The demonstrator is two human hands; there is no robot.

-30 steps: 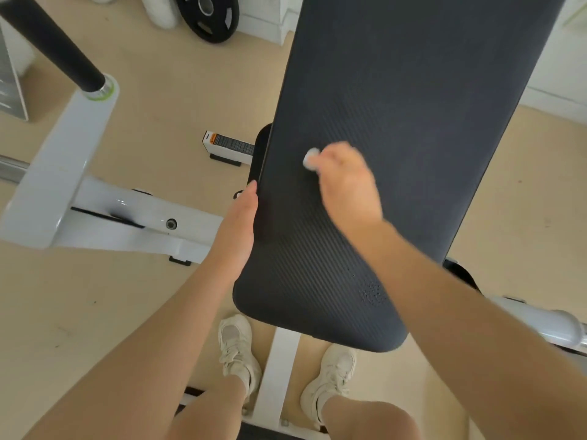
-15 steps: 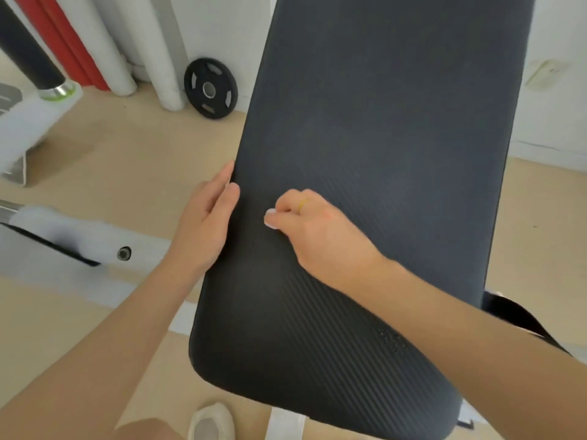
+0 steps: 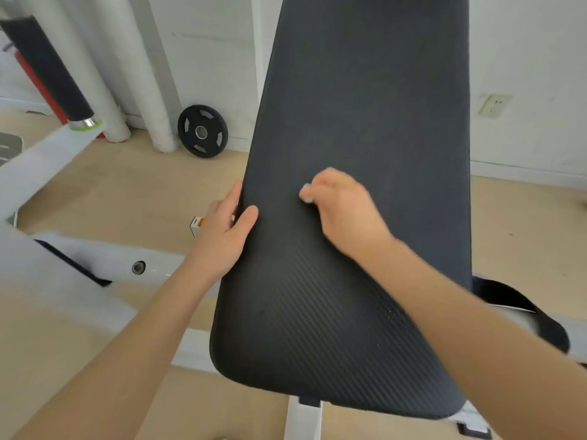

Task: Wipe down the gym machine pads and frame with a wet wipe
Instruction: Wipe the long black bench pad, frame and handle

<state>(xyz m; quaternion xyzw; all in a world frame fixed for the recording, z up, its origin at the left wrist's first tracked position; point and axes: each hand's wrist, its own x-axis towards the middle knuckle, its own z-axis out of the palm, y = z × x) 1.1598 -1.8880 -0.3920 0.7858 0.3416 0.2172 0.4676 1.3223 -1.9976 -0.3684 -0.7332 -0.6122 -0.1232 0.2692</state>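
Note:
A long black ribbed back pad (image 3: pixel 365 106) of the gym machine fills the middle of the view, tilted up and away from me. My right hand (image 3: pixel 343 208) is curled on the pad's surface and holds a small bunched white wet wipe (image 3: pixel 306 192), of which only a tip shows past the fingers. My left hand (image 3: pixel 227 231) grips the pad's left edge, thumb on the face and fingers behind. The machine's white frame (image 3: pixel 79 268) runs across the lower left and under the pad.
A black weight plate (image 3: pixel 202 131) leans on the wall by white padded poles (image 3: pixel 149 74). A black foam-covered handle (image 3: pixel 47 68) rises at top left. A small white box (image 3: pixel 197 224) lies on the wooden floor behind my left hand. A wall socket (image 3: pixel 494 105) is at right.
The view has lifted, showing more of the wall. My right hand has slid up and to the right across the pad with the wipe. My left hand stays on the pad's left edge.

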